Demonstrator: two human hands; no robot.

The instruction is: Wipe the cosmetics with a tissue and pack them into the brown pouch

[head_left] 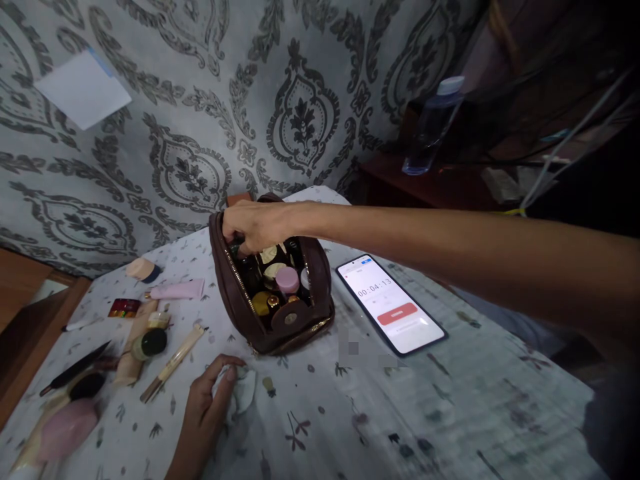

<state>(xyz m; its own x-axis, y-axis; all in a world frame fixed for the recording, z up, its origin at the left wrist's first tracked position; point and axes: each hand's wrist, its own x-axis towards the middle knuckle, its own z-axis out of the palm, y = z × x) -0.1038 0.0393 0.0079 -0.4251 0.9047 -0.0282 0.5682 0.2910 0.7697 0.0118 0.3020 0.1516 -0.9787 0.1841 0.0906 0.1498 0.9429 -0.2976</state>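
A brown zip-up cosmetics bag stands unzipped on the cloth, packed with several jars and bottles, among them a pink-lidded jar and one with a yellow side. My right hand reaches over its back left rim. The fingers of that hand curl down inside, and what they grip is hidden. In front of the bag, my left hand rests low with thumb and forefinger closed on a crumpled white tissue.
Makeup lies spread at left: a pink tube, a slim beige tube, a black-lidded jar, a pink sponge-like piece. Right of the bag lies a phone showing a timer. A water bottle stands on a dark red surface behind.
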